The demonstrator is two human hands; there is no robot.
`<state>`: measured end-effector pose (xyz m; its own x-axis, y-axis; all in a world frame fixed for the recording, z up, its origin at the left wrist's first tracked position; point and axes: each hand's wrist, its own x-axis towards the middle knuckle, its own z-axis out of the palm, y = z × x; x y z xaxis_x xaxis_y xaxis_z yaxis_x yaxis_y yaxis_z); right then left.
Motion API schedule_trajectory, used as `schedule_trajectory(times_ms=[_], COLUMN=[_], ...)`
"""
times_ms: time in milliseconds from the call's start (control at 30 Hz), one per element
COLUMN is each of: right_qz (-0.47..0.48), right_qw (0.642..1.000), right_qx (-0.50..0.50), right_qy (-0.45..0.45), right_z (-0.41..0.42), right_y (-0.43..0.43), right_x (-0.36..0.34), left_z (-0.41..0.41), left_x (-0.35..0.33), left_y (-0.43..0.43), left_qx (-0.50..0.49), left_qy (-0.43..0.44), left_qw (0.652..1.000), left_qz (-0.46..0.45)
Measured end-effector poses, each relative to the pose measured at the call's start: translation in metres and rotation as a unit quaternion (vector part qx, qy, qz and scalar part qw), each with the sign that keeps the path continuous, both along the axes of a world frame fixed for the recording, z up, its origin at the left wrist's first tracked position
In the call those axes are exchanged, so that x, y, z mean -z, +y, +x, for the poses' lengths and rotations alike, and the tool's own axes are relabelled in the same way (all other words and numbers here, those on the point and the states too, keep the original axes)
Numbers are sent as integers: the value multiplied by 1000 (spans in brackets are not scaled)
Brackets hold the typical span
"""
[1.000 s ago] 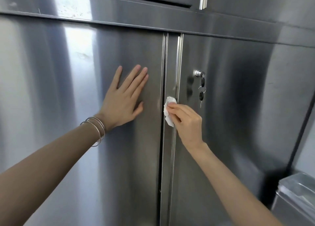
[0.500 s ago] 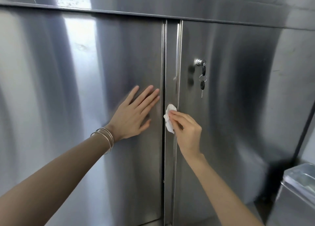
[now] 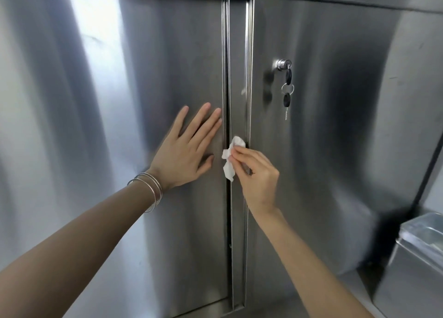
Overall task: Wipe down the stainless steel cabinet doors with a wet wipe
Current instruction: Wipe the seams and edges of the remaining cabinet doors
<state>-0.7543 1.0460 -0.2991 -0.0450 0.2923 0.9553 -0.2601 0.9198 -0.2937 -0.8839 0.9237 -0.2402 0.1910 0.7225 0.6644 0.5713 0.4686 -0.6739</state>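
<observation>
Both hands have travelled down the doors since a second ago, the right hand (image 3: 257, 173) carrying the crumpled white wet wipe (image 3: 230, 158) lower along the recessed vertical channel (image 3: 237, 102) between the two brushed stainless steel cabinet doors, left door (image 3: 107, 102) and right door (image 3: 335, 150). Its fingertips pinch the wipe against that channel, while the left hand (image 3: 185, 153) lies flat and open on the left door, holding nothing. The seam-wiping step looks to be in hand – next calls for steady pressure downward, then the broad panels; two keys (image 3: 287, 90) hang from one lock.

I see both forearms bare, no sleeves; thin silver bangles (image 3: 153, 190), approx three, stacked on the left wrist.
</observation>
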Motion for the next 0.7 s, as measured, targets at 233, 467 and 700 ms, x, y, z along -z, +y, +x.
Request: schedule_trajectory(times_ms=[233,467,700], right_qz=[14,11,-50], right_qw=[995,994,994], right_qx=[0,-24,-32], right_qy=[-102,-102,-87], right_z=[21,23,22], right_y=[-12,3,-9], right_x=[109,29,121], left_z=[10,9,7], left_x=[-5,38,93], left_y=[-5,-14,-18], left_qx=[-2,32,22], left_qy=[-21,-50,-55], left_qw=[1000,997,995], left_qz=[-10,-42,-84])
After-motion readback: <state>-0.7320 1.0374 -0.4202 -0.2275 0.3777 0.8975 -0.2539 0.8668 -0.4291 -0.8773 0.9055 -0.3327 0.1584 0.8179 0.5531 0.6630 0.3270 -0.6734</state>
